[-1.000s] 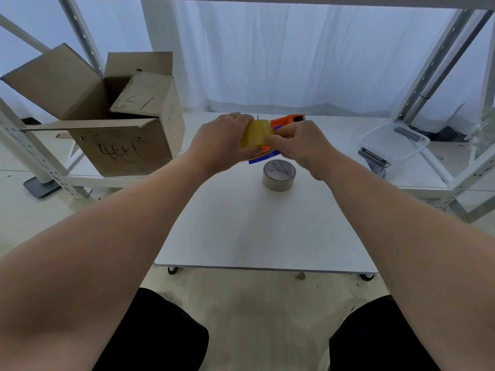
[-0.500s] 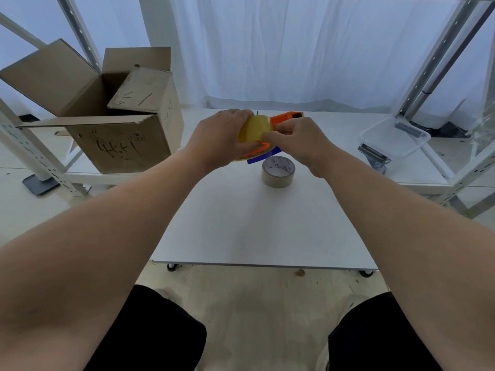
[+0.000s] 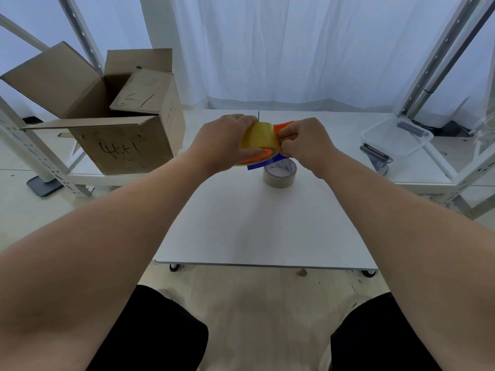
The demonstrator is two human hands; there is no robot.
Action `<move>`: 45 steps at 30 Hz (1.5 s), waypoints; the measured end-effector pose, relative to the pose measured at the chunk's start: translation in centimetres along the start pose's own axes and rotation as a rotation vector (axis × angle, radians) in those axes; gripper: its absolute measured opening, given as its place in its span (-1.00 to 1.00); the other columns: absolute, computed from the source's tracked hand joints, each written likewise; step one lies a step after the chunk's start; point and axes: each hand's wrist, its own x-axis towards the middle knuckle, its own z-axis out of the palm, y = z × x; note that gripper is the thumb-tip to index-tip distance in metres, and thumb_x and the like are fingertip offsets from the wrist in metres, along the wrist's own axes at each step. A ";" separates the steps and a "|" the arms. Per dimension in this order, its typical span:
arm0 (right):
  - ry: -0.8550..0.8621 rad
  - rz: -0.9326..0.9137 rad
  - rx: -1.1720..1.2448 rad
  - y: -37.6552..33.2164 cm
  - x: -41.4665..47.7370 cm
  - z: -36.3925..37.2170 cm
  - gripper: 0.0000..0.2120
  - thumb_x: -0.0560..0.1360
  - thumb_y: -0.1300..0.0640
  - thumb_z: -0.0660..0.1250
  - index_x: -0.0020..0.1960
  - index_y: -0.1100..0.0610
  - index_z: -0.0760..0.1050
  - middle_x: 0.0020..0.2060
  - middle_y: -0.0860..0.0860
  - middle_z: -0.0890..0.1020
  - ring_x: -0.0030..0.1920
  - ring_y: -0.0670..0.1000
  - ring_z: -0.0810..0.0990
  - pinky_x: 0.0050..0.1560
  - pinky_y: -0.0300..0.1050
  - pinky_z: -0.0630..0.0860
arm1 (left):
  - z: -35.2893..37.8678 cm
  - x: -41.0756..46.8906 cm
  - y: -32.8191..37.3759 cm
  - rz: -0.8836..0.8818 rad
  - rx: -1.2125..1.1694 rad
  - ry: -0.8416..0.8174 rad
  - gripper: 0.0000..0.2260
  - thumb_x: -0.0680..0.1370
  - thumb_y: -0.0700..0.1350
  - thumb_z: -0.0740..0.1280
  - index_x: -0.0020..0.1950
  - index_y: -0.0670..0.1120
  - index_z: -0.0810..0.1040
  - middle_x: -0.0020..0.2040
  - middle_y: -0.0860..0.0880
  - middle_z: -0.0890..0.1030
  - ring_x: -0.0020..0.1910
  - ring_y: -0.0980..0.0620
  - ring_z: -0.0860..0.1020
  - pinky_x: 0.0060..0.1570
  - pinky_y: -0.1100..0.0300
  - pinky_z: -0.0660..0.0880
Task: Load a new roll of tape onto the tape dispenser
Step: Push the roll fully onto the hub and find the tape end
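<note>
- Because the job needs one hand to steady and one to seat, we hold everything up in the air, above the far middle of the bench (image 3: 267,231) rather than resting on it.
- Our left hand (image 3: 222,143) wraps round the yellow roll (image 3: 258,137), fingers curled over its top and thumb beneath, so that we can press it sideways.
- Our right hand (image 3: 305,143) is curled too, gripping the orange tape dispenser (image 3: 284,125) right against the roll's far face, which braces the frame against that push.
- Orange shows through the roll's hole, so we judge it is on the hub or nearly so. Whether it is fully seated is hidden by our fingers.
- A blue part (image 3: 263,164) of the dispenser pokes out below the roll.
- Flat on the bench just under our hands lies a brown roll (image 3: 280,174), apart from the work and within reach.
- An open cardboard box (image 3: 120,124) stands to the left and a clear tub (image 3: 396,137) to the right.
</note>
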 end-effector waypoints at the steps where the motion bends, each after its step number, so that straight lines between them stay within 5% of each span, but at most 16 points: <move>1: 0.000 0.020 0.031 0.1 0.1 0.0 -0.77 0.43 0.33 0.24 -0.01 0.30 0.63 -0.06 0.22 0.63 0.04 0.21 0.60 0.12 0.13 0.56 | 0.0 0.0 0.1 0.006 0.006 0.000 -0.39 0.41 0.27 0.32 0.35 -0.03 0.37 0.24 -0.05 0.53 0.16 -0.08 0.49 -0.12 0.15 0.30; 6: -0.155 0.101 0.182 -0.7 0.1 0.5 -0.69 0.42 0.02 0.39 0.10 0.15 0.57 -0.02 0.03 0.61 -0.01 0.04 0.64 0.06 -0.06 0.59 | -0.3 0.0 0.0 -0.024 -0.001 0.014 -0.40 0.43 0.25 0.31 0.35 -0.05 0.37 0.25 -0.06 0.53 0.15 -0.08 0.50 -0.15 0.14 0.31; 12: -0.175 0.078 0.177 -0.7 -0.1 -0.4 -0.82 0.45 0.12 0.38 0.05 0.06 0.56 0.00 0.11 0.64 0.06 0.10 0.64 0.11 0.05 0.59 | -0.5 -0.1 0.2 -0.022 -0.027 -0.012 -0.39 0.43 0.24 0.33 0.37 -0.05 0.35 0.28 -0.06 0.51 0.18 -0.08 0.48 -0.09 0.14 0.32; 20: -0.026 0.064 0.114 -0.7 0.0 -0.3 -0.75 0.46 0.38 0.19 0.06 0.34 0.58 0.02 0.31 0.59 0.04 0.27 0.61 0.08 0.14 0.59 | -1.0 -0.1 0.3 -0.044 -0.063 0.013 -0.37 0.43 0.23 0.33 0.40 -0.04 0.33 0.33 -0.05 0.47 0.25 -0.09 0.44 -0.03 0.15 0.28; 25: -0.068 0.092 0.187 -1.3 -0.2 0.1 -0.75 0.46 0.06 0.36 -0.08 0.27 0.62 -0.04 0.25 0.64 0.01 0.19 0.64 0.07 0.13 0.60 | -1.1 -0.2 0.2 -0.054 -0.082 -0.006 -0.37 0.43 0.23 0.34 0.40 -0.05 0.32 0.34 -0.05 0.47 0.24 -0.09 0.45 0.03 0.10 0.36; 34: 0.031 0.076 0.108 -0.7 0.0 0.1 -0.81 0.47 0.33 0.24 0.00 0.36 0.58 -0.02 0.32 0.62 -0.02 0.24 0.65 0.01 0.13 0.62 | -1.0 -0.3 0.7 0.032 0.002 0.066 -0.41 0.43 0.26 0.31 0.35 -0.02 0.36 0.22 -0.03 0.54 0.17 -0.06 0.46 -0.13 0.14 0.27; 39: -0.051 0.146 0.214 -0.9 -0.3 0.2 -0.70 0.49 0.08 0.28 0.03 0.31 0.58 -0.02 0.24 0.66 0.01 0.15 0.66 0.11 0.12 0.59 | -0.7 -0.4 0.3 0.041 -0.006 0.044 -0.42 0.43 0.26 0.31 0.35 -0.01 0.35 0.23 -0.03 0.52 0.17 -0.06 0.46 -0.13 0.13 0.30; 45: -0.010 0.087 0.153 -1.2 -0.4 0.4 -0.72 0.47 0.09 0.31 -0.03 0.32 0.60 -0.05 0.25 0.65 -0.01 0.17 0.65 0.07 0.17 0.59 | -0.8 -0.6 0.0 0.047 -0.014 0.037 -0.39 0.44 0.24 0.31 0.39 -0.02 0.31 0.30 -0.04 0.48 0.23 -0.08 0.43 -0.03 0.07 0.36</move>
